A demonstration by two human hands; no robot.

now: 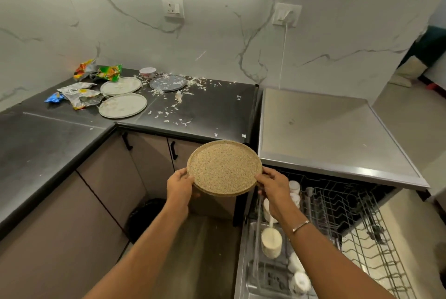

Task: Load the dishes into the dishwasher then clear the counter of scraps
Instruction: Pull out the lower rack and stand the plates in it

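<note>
Tan and speckled, the plate (224,167) hung between my hands, both arms stretched forward. My left hand (179,186) gripped its left rim, my right hand (275,187) its right rim. Under my right wrist stood the open dishwasher rack (337,204); beyond lay the littered counter (217,110).

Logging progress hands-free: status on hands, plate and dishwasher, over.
Left hand, right hand both grip plate by its rim. Plate held left of the pulled-out rack, not yet loaded. Nothing seen between plate and rack.
</note>
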